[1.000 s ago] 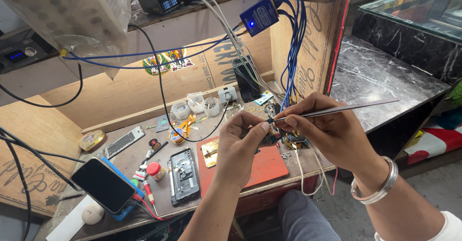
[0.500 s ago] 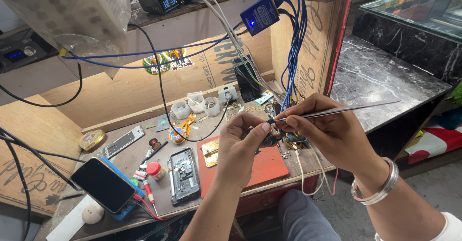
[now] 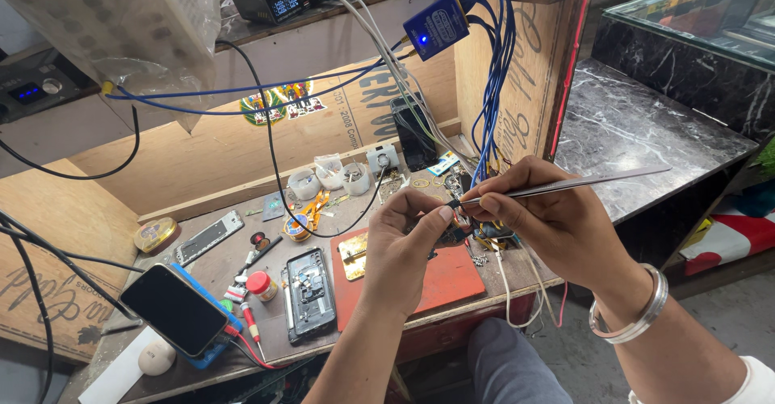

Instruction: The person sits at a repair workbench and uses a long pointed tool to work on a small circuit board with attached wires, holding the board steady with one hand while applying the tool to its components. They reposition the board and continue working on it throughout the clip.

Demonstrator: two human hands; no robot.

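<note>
My right hand (image 3: 542,225) grips long metal tweezers (image 3: 565,184), their tips pointing left at a small dark electronic part (image 3: 452,232). My left hand (image 3: 404,247) pinches that part between thumb and fingers above the red work mat (image 3: 436,281). Both hands hover close together over the bench's right half. An opened phone (image 3: 309,291) lies face down left of the mat, with a gold-coloured shield piece (image 3: 353,256) on the mat's left edge. A silver bangle sits on my right wrist.
A dark phone (image 3: 173,309) leans on a blue stand at the front left. Small white cups (image 3: 329,176), orange scissors (image 3: 313,208), a red-capped bottle (image 3: 260,284) and a round tin (image 3: 157,234) lie about. Blue and white cables (image 3: 492,81) hang from above. A marble counter (image 3: 638,138) stands right.
</note>
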